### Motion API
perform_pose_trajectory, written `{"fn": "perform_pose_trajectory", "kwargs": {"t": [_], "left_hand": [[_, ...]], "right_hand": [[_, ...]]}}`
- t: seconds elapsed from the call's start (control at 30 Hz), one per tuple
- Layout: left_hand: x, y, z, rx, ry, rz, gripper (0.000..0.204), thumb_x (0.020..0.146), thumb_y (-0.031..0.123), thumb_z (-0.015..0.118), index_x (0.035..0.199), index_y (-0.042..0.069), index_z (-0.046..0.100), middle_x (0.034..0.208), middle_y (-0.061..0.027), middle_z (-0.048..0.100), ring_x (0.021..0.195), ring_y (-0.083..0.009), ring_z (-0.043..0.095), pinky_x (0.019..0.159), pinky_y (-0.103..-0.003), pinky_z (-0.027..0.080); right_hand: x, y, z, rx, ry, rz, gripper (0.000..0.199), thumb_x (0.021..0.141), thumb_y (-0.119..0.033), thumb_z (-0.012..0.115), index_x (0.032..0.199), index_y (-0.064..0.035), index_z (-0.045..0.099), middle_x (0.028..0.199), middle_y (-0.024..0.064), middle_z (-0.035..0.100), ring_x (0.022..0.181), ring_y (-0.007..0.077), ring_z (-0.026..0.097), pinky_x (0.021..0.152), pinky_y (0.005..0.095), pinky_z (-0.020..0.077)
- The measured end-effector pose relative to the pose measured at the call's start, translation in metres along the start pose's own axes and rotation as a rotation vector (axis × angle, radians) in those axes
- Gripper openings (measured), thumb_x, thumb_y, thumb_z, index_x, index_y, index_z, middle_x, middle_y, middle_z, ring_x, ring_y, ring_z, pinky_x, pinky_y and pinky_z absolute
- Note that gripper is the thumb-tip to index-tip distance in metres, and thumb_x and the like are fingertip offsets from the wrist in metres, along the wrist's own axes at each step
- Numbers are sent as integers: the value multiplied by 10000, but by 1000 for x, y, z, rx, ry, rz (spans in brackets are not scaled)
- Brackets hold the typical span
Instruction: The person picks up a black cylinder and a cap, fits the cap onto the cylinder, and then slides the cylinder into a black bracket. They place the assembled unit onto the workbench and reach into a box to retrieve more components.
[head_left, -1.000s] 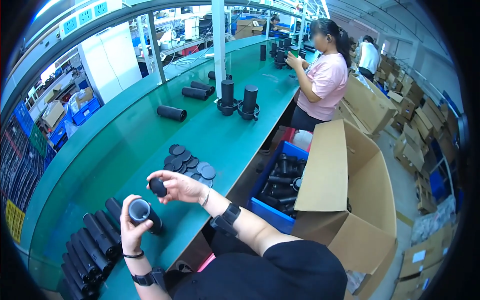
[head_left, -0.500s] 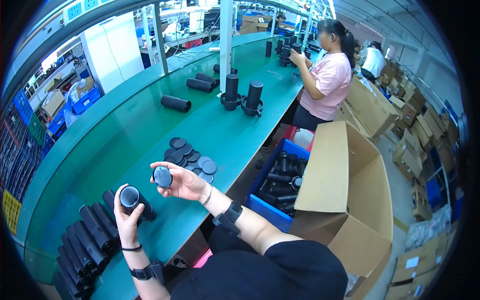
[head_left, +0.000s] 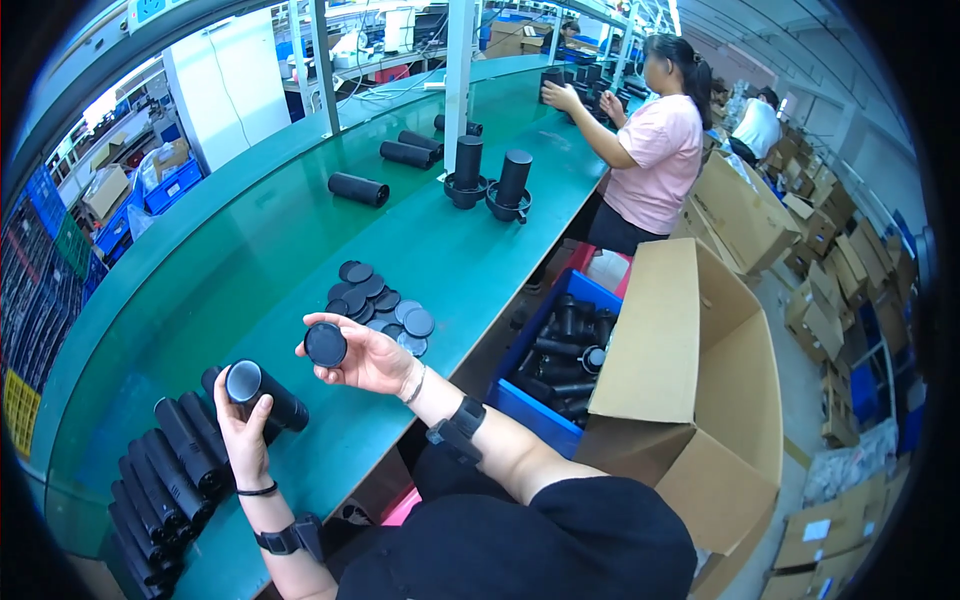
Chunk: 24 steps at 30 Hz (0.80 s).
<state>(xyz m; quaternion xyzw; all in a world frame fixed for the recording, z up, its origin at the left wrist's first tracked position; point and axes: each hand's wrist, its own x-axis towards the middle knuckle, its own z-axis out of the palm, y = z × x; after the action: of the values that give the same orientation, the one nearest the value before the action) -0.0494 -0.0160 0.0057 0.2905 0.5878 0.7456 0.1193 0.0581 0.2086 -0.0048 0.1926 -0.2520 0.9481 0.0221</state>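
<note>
My left hand (head_left: 240, 428) is wrapped round a black tube (head_left: 284, 402), whose pale round end faces up toward me. To its right, my right hand (head_left: 372, 358) grips a round black cap (head_left: 325, 345) by the rim, its dark flat face turned to me. A gap separates cap and tube. Just beyond my right hand lies a loose pile of black caps (head_left: 368, 292) on the green table. Beside my left hand, several black tubes (head_left: 172, 468) are stacked on their sides.
Two tubes stand upright in black ring-shaped bases (head_left: 508, 205) farther along the green table (head_left: 440, 250). More tubes (head_left: 358, 189) lie beyond. At right are a blue bin (head_left: 540, 410) of black parts and an open cardboard box (head_left: 640, 350). A co-worker in pink (head_left: 660, 150) handles black parts.
The cap in my right hand has turned from its pale face to its dark face. My left hand has shifted slightly left and up with the tube. The co-worker's hands have moved apart.
</note>
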Motion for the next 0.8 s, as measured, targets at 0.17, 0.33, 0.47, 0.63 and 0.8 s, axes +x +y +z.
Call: {"fn": "perform_pose_trajectory", "kwargs": {"t": [0.17,0.33,0.47,0.63,0.8], "left_hand": [[0,0,-6,41,41,-25,687,813,26,757,1404,61,409,1260,-56,542,1155,-168,537,982,-298,444],[10,8,8,88,9,34,588,798,-2,756,1321,1,488,1207,-75,595,1127,-178,565,974,-324,457],[14,-3,3,31,-11,-3,640,774,72,806,1326,-3,491,1218,-66,595,1110,-159,577,976,-316,465],[8,3,-11,-16,29,-23,600,789,81,799,1309,-7,513,1182,-59,616,1077,-148,588,952,-306,476],[10,7,-17,-12,-92,-34,661,825,119,774,1376,7,424,1238,-74,563,1171,-158,524,1007,-306,429]], "right_hand": [[2,6,-5,80,24,-22,558,976,-312,551,1468,-133,361,1303,215,532,935,263,618,803,328,531],[2,-2,-14,160,11,-47,546,975,-286,551,1471,-145,373,1355,246,477,950,275,539,791,313,504],[-5,-1,-19,259,-18,-60,567,996,-279,519,1504,-130,316,1360,245,474,977,294,556,841,353,525],[0,12,-27,179,28,-30,585,986,-304,542,1506,-140,328,1376,231,472,979,283,548,825,335,497],[10,6,-11,-247,83,-18,667,940,-262,616,1488,-24,321,1332,195,509,983,247,581,806,310,492]]}}
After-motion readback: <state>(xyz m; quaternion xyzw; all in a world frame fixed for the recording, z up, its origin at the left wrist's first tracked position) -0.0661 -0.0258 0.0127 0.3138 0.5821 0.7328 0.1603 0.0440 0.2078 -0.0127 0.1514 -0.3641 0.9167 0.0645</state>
